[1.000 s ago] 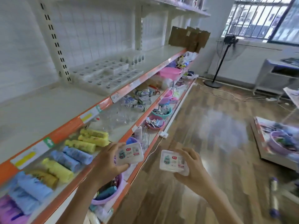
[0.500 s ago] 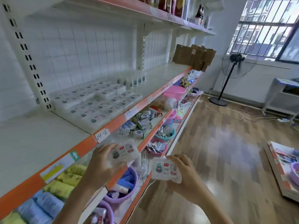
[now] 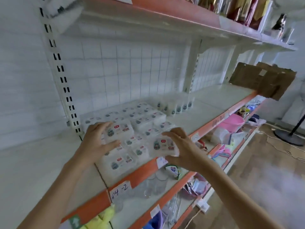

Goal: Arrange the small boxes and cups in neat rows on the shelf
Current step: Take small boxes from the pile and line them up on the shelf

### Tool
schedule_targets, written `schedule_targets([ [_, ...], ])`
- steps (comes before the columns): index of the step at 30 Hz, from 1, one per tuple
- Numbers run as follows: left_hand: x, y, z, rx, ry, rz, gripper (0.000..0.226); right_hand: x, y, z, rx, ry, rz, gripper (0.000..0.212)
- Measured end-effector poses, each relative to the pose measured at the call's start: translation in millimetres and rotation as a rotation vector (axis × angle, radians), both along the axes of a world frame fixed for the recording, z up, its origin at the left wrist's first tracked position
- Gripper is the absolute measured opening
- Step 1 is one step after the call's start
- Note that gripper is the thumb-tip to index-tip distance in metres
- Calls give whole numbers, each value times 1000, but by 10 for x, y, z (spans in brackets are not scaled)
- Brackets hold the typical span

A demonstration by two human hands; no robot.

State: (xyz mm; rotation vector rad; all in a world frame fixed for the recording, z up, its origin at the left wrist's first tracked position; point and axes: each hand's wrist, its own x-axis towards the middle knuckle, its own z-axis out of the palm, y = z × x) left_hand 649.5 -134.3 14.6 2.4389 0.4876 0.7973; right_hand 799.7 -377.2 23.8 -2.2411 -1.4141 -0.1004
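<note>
Largely stocked: boxes (image 3: 132, 119) in rows on shelf (image 3: 206, 106), cups (image 3: 175, 107) lined behind. Left hand (image 3: 97, 141) grasps box (image 3: 118, 131) over rows; right hand (image 3: 181, 146) grasps box (image 3: 163, 145) near front edge. Both await placement.

Hands (image 3: 97, 141): two are seen
Boxes held (image 3: 119, 131): two, one per hand
Cups (image 3: 173, 111) at shelf back: about six, blurred
Boxes on shelf (image 3: 145, 118): uncountable, blurred

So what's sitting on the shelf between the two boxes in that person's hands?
In the head view, more of the same small boxes lie on the shelf between the left-hand box and the right-hand box.
</note>
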Motion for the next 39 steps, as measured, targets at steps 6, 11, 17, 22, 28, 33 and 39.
schedule_targets([
  [6, 44, 318, -49, -21, 102, 184, 72, 607, 946, 58, -135, -34, 236, 71],
  [11, -70, 423, -88, -137, 187, 335, 72, 894, 1568, 54, -275, -152, 428, 70],
  [17, 38, 259, -136, -266, 228, 437, 69, 1081, 1935, -36, -324, -353, 599, 64],
  [22, 120, 159, -205, -285, 222, 516, 67, 1247, 1999, -143, -256, -310, 683, 66],
  [28, 220, 154, -230, -380, 121, 551, 72, 1327, 1977, -199, -181, -251, 718, 53],
  [33, 261, 153, -354, -486, 7, 549, 82, 1292, 1964, -226, -189, -247, 706, 51],
  [39, 205, 206, -495, -611, -50, 498, 102, 1228, 1960, -259, -183, -310, 677, 53],
])
